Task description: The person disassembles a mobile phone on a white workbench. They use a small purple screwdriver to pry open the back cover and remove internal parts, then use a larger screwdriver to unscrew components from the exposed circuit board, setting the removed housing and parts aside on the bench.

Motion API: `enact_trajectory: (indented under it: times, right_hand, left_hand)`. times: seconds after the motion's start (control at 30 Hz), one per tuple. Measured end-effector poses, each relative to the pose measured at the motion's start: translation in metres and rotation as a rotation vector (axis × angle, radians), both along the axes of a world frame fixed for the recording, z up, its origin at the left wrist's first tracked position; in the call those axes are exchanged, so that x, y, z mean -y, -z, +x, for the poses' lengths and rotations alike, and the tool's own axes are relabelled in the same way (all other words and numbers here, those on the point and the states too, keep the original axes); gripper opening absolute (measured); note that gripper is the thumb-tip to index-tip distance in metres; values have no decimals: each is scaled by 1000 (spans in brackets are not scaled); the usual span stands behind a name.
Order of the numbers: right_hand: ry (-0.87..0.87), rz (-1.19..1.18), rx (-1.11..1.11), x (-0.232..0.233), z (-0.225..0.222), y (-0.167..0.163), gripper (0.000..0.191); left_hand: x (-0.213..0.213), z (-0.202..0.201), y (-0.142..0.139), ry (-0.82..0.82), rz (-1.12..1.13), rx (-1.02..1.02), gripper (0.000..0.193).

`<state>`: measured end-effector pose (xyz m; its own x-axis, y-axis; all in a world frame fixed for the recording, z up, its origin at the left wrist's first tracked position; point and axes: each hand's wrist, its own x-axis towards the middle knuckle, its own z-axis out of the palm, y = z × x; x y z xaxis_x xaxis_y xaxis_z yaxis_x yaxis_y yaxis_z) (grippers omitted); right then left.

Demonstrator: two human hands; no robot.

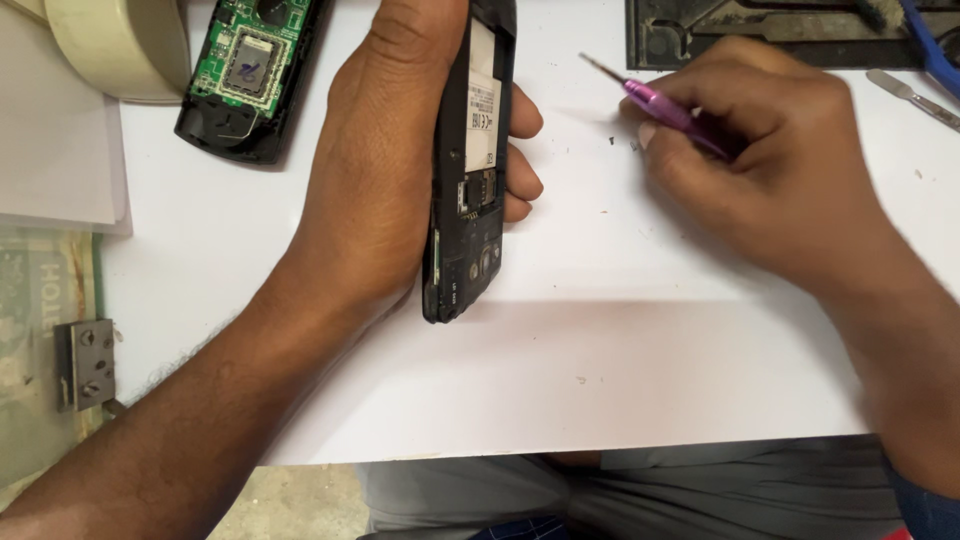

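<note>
My left hand (385, 165) grips a black mobile phone (470, 190) with its back cover off, held on edge above the white table (600, 350). The phone's inner label and card slots face right. My right hand (770, 170) holds a small screwdriver (655, 100) with a pink-purple handle and a thin metal tip that points up and left, a short way to the right of the phone. The tip does not touch the phone.
A second opened phone with a bare green circuit board (245, 70) lies at the top left beside a roll of tape (120, 45). A dark metal tray (780, 30), a blue-handled tool (935, 50) and a metal spudger (915, 95) are at top right. A metal bracket (88, 362) sits at the left edge.
</note>
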<state>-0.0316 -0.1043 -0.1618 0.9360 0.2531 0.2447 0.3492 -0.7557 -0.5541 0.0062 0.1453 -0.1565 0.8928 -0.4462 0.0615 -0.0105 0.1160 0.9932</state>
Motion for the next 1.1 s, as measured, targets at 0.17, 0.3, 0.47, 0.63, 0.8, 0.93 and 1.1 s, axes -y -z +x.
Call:
enact_trajectory:
  times: [0.17, 0.3, 0.47, 0.63, 0.8, 0.93, 1.1]
  right_hand:
    - [17, -3, -42, 10, 3, -3, 19]
    - [-55, -17, -6, 5, 2, 0, 20]
    - [-88, -138, 42, 1, 0, 4, 16]
    - [-52, -240, 69, 12, -2, 10, 18]
    - [-19, -161, 44, 24, 1, 19, 33]
    - [-31, -111, 137, 17, 1, 21, 34]
    - [-118, -52, 182, -3, 2, 10, 17]
  left_hand:
    - [0, 0, 2, 5, -5, -2, 79]
    - [-1, 0, 3, 6, 0, 14, 79]
    - [1, -1, 3, 1, -2, -14, 78]
    - [4, -2, 0, -2, 0, -30, 76]
    - [3, -3, -2, 11, 10, 7, 76]
    - [1, -4, -4, 6, 0, 6, 77]
    - [-2, -3, -5, 5, -9, -9, 77]
